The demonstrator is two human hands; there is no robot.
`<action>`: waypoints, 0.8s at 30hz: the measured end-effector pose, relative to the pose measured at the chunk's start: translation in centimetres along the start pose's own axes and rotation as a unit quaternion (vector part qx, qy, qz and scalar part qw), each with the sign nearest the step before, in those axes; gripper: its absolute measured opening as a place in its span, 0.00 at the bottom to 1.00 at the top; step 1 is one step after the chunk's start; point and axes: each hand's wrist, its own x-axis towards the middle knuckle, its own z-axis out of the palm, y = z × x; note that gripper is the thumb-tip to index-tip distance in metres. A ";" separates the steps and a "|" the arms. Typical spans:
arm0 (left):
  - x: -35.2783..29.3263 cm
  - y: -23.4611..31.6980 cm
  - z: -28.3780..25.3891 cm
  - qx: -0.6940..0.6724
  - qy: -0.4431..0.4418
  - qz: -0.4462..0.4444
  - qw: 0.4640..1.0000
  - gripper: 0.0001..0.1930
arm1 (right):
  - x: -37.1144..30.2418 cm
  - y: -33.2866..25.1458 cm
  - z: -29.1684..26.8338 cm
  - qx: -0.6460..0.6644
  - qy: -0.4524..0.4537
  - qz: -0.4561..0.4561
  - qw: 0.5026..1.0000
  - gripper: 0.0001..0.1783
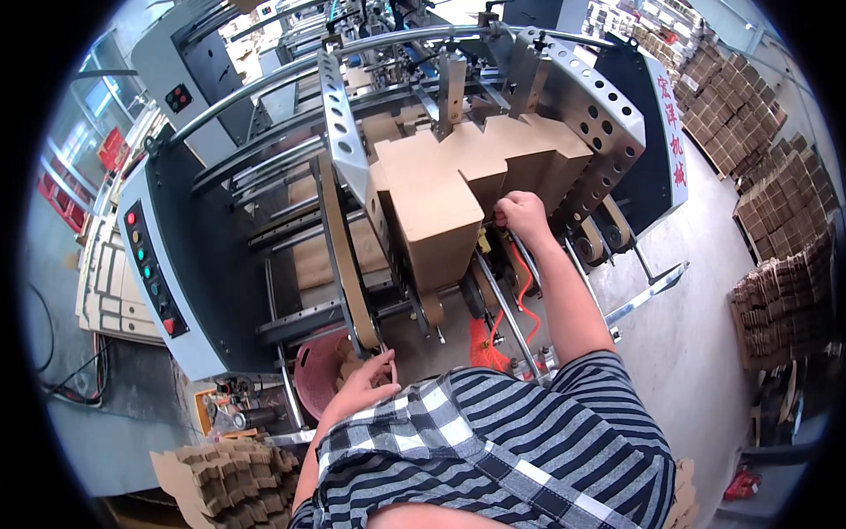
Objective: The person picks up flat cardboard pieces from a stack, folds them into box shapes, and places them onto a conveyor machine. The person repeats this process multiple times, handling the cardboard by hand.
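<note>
Cardboard blanks [432, 198] stand stacked in the machine between perforated metal plates [344, 137]. The right hand [522, 214], its grip clenched in a fist, is just beside the stack's near side. The left hand [363, 385], fingers bent, lies by the lower end of a tan belt [339, 256], near a pink basket [310, 375]; whether its grip holds anything cannot be told.

The cardboard [432, 198] is tan, the shirt [538, 414] striped, the basket [315, 379] pink.
</note>
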 end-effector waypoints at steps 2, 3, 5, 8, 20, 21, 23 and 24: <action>0.4 -0.7 -0.4 0.014 -0.001 0.012 1.000 0.38 | 2.1 0.5 -0.1 -0.203 -0.097 -0.116 0.967 0.12; 0.4 -1.0 -0.7 0.043 -0.008 -0.017 0.999 0.38 | 2.5 0.7 0.3 -0.181 -0.105 -0.074 0.975 0.12; 0.3 -1.7 -0.5 0.053 0.000 0.018 0.998 0.38 | 3.0 1.0 0.6 -0.234 -0.079 -0.071 0.966 0.11; 0.5 -2.2 -0.5 0.050 -0.003 0.012 0.999 0.38 | 3.1 1.1 0.5 -0.256 -0.080 -0.063 0.961 0.12; 0.7 -2.2 -0.2 0.037 -0.007 0.011 0.999 0.38 | 4.0 4.8 1.2 -0.364 -0.031 -0.068 0.928 0.15; 0.8 -2.1 -0.3 0.037 -0.009 0.005 0.999 0.38 | 4.2 5.0 1.2 -0.349 -0.036 -0.062 0.935 0.15; 1.0 -1.8 -0.4 0.041 -0.016 -0.006 0.999 0.38 | 4.6 5.6 1.1 -0.316 -0.045 -0.051 0.946 0.15; 1.2 -1.6 -0.4 0.050 -0.017 -0.007 0.999 0.38 | 4.6 5.9 1.0 -0.308 -0.043 -0.059 0.949 0.15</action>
